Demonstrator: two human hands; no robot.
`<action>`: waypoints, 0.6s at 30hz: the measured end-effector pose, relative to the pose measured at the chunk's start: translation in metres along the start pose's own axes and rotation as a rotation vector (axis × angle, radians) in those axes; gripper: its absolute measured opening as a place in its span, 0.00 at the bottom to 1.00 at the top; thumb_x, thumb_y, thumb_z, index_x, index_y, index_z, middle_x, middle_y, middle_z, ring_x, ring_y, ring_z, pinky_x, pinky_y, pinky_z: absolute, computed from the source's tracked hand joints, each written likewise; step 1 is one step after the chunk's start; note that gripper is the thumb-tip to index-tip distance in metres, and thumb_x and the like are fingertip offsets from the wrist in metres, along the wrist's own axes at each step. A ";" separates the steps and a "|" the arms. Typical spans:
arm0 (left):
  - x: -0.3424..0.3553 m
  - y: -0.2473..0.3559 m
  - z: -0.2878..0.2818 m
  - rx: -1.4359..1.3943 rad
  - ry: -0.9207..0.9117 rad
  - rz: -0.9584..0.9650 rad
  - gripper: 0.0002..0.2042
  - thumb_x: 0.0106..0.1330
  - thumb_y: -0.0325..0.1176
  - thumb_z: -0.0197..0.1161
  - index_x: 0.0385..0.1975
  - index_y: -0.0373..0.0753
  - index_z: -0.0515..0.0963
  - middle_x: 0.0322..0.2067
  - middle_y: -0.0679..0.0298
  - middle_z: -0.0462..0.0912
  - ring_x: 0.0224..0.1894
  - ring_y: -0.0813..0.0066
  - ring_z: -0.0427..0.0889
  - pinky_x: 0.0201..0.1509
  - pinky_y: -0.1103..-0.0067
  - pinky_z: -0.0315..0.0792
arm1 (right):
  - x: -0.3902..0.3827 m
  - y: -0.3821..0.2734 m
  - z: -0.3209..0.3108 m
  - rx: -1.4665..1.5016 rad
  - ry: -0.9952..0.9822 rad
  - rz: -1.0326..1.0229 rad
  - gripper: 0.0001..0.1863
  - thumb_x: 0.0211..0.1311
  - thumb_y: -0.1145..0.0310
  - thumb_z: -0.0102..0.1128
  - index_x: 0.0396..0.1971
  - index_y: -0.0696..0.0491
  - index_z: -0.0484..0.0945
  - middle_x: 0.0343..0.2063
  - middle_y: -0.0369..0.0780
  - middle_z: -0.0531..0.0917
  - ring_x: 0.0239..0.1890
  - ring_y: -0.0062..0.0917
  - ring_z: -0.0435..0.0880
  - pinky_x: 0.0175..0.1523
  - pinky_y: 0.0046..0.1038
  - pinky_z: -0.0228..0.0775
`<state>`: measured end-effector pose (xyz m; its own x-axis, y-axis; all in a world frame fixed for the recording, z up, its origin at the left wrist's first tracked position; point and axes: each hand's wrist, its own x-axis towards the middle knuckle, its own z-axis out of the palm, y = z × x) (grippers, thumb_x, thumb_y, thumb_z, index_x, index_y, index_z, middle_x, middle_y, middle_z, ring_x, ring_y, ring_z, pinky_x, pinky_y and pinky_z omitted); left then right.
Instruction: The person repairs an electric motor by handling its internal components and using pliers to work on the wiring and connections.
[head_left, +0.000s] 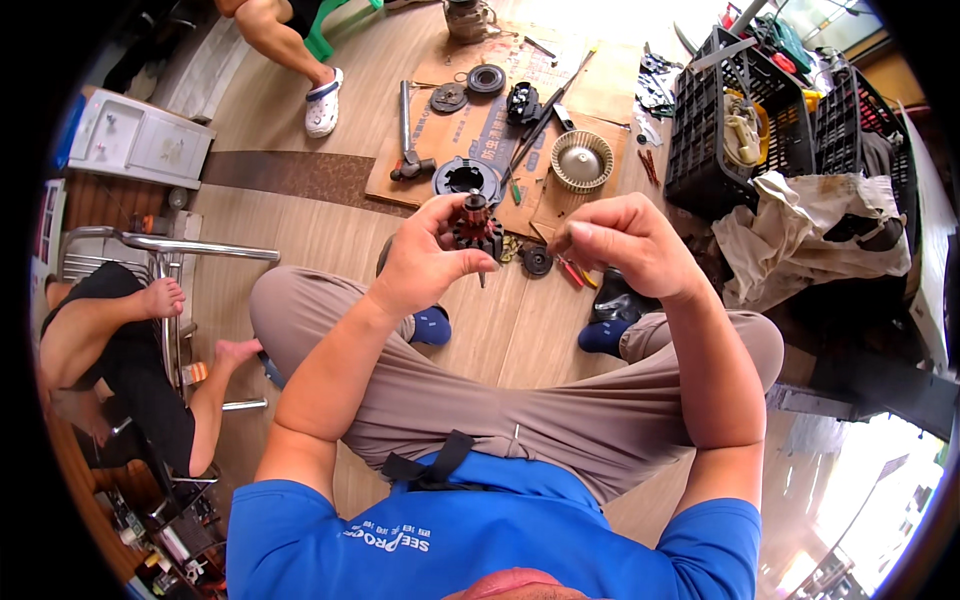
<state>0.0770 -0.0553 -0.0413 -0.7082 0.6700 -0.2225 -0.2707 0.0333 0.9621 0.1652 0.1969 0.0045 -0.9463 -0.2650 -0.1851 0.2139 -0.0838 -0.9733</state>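
Observation:
My left hand (422, 258) is closed round a motor armature (478, 232), its copper-coloured commutator end up and its thin shaft pointing down. To its right, my right hand (635, 245) pinches something small and brownish between thumb and fingers; its kind cannot be made out. A gap separates the two hands. Beyond them, on flattened cardboard (440, 75), lie a black ring-shaped housing (455, 178), a cream blower wheel (582, 162) and a hammer (405, 130). Below the gap between my hands, a small black round part (537, 262) rests on the floor near red-handled pliers (572, 274).
Black plastic crates (700, 135) stand at the far right, with a dirty cloth (800, 235) before them. Round dark parts (487, 80) and a long dark rod (540, 125) lie on the cardboard. One person's leg (280, 45) shows far left; another person (130, 350) sits at left beside a metal-framed chair (200, 246).

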 end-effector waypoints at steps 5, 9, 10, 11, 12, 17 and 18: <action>0.009 -0.014 -0.011 0.006 0.137 0.186 0.25 0.56 0.22 0.69 0.54 0.34 0.68 0.44 0.65 0.78 0.46 0.79 0.78 0.50 0.79 0.77 | -0.003 -0.004 0.004 -0.257 -0.221 -0.167 0.09 0.61 0.71 0.59 0.32 0.62 0.82 0.22 0.41 0.81 0.26 0.24 0.80 0.34 0.26 0.69; 0.012 -0.007 -0.021 -0.216 0.217 0.217 0.21 0.63 0.34 0.66 0.53 0.35 0.70 0.44 0.63 0.79 0.46 0.76 0.79 0.52 0.77 0.75 | -0.004 -0.011 0.002 -0.698 -0.297 -0.109 0.06 0.56 0.73 0.60 0.32 0.59 0.82 0.23 0.48 0.81 0.27 0.40 0.80 0.35 0.32 0.72; 0.013 -0.002 -0.024 -0.390 0.219 0.193 0.18 0.66 0.34 0.63 0.52 0.35 0.70 0.43 0.63 0.79 0.45 0.75 0.80 0.51 0.76 0.75 | -0.005 -0.009 0.002 -0.697 -0.299 -0.120 0.06 0.56 0.73 0.60 0.32 0.59 0.82 0.23 0.48 0.81 0.27 0.40 0.80 0.35 0.32 0.72; 0.015 -0.003 -0.028 -0.407 0.231 0.227 0.16 0.69 0.36 0.59 0.51 0.35 0.71 0.43 0.62 0.80 0.44 0.71 0.81 0.50 0.75 0.76 | -0.005 -0.006 0.001 -0.825 -0.223 -0.094 0.07 0.56 0.72 0.60 0.32 0.58 0.82 0.23 0.47 0.80 0.27 0.40 0.80 0.35 0.33 0.71; 0.015 -0.002 -0.032 -0.399 0.235 0.233 0.16 0.69 0.36 0.59 0.51 0.35 0.71 0.43 0.62 0.80 0.44 0.71 0.81 0.50 0.75 0.76 | -0.005 -0.004 0.000 -0.951 -0.144 -0.069 0.07 0.56 0.72 0.60 0.32 0.58 0.82 0.22 0.47 0.80 0.27 0.40 0.80 0.35 0.34 0.71; 0.016 0.012 -0.038 -0.534 0.209 0.327 0.16 0.68 0.38 0.59 0.50 0.35 0.71 0.43 0.59 0.79 0.44 0.65 0.80 0.52 0.69 0.75 | 0.007 0.004 -0.005 -0.965 0.041 0.140 0.07 0.58 0.69 0.58 0.32 0.56 0.81 0.23 0.48 0.80 0.29 0.44 0.79 0.36 0.36 0.71; 0.016 0.015 -0.039 -0.553 0.197 0.357 0.17 0.68 0.39 0.59 0.51 0.35 0.70 0.43 0.58 0.79 0.45 0.64 0.80 0.54 0.68 0.74 | 0.009 0.006 -0.005 -0.963 0.046 0.132 0.07 0.58 0.69 0.58 0.32 0.56 0.81 0.23 0.48 0.80 0.29 0.44 0.79 0.36 0.36 0.71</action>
<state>0.0366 -0.0728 -0.0362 -0.9072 0.4204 0.0181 -0.2549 -0.5833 0.7712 0.1564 0.1987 -0.0042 -0.9419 -0.1766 -0.2858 0.0483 0.7707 -0.6354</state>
